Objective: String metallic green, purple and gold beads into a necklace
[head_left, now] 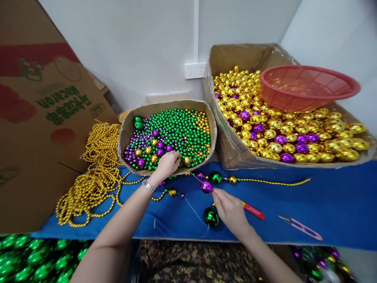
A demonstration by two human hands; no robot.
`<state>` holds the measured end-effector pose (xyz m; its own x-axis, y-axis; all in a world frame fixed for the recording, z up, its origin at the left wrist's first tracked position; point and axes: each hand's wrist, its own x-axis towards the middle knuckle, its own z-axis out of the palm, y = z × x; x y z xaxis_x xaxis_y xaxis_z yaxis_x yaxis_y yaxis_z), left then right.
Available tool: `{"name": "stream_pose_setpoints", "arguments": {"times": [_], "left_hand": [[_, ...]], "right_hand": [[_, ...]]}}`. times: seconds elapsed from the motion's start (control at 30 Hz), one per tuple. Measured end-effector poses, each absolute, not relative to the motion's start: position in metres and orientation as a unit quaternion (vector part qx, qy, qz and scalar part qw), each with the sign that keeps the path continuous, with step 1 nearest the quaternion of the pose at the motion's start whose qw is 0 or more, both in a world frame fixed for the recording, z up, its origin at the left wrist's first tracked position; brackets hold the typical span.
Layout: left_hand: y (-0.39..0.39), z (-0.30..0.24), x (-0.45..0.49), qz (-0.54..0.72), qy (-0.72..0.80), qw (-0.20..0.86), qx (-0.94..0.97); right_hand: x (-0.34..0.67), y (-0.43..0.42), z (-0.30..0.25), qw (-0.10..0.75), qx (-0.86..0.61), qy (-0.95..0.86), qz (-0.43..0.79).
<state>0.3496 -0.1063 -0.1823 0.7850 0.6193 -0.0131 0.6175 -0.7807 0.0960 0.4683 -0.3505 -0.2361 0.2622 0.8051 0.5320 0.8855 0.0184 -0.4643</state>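
My left hand [169, 163] reaches into a small cardboard box [167, 103] of green, purple and gold beads [176, 127]. Its fingertips are pinched together beside a gold ball [186, 160]; whatever they hold is hidden. Over the blue cloth my right hand [231, 210] is closed at a shiny purple ball [206, 186], with a thin needle or thread [196, 177] leading from the ball toward the box. A large green ball [211, 217] lies just left of that hand. Strung balls and beads lie below the box, and a white thread [193, 208] crosses the cloth.
Gold bead strands [88, 188] are heaped at left beside a tall carton [44, 118]. A large box [226, 153] of gold and purple balls stands at right, a red basket [309, 94] on them. Pink thread snips [300, 227] and a red-yellow cutter [253, 210] lie on the blue cloth [279, 204].
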Motion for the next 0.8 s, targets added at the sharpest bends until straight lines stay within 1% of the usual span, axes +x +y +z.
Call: {"name": "stream_pose_setpoints", "arguments": {"times": [0.2, 0.33, 0.47, 0.63, 0.67, 0.7, 0.73, 0.8], "left_hand": [[-0.109, -0.182, 0.353, -0.045, 0.289, 0.039, 0.956], [-0.111, -0.18, 0.357, -0.059, 0.28, 0.034, 0.958], [-0.111, -0.179, 0.357, -0.051, 0.28, 0.052, 0.957], [-0.11, -0.179, 0.35, 0.0, 0.29, 0.105, 0.951], [-0.112, -0.179, 0.347, 0.028, 0.297, 0.15, 0.942], [-0.114, -0.179, 0.343, 0.066, 0.31, 0.226, 0.921], [-0.118, -0.179, 0.34, 0.11, 0.323, 0.327, 0.881], [-0.128, -0.178, 0.332, 0.191, 0.333, 0.55, 0.742]], "right_hand": [[0.469, -0.349, -0.234, 0.37, -0.707, -0.601, -0.045], [0.469, -0.348, -0.238, 0.368, -0.706, -0.603, -0.043], [0.469, -0.349, -0.241, 0.37, -0.71, -0.598, -0.037], [0.471, -0.352, -0.242, 0.37, -0.714, -0.592, -0.048], [0.471, -0.352, -0.242, 0.372, -0.714, -0.591, -0.049], [0.471, -0.352, -0.241, 0.373, -0.714, -0.59, -0.05], [0.471, -0.352, -0.241, 0.375, -0.714, -0.59, -0.049], [0.47, -0.351, -0.238, 0.378, -0.711, -0.591, -0.047]]}}
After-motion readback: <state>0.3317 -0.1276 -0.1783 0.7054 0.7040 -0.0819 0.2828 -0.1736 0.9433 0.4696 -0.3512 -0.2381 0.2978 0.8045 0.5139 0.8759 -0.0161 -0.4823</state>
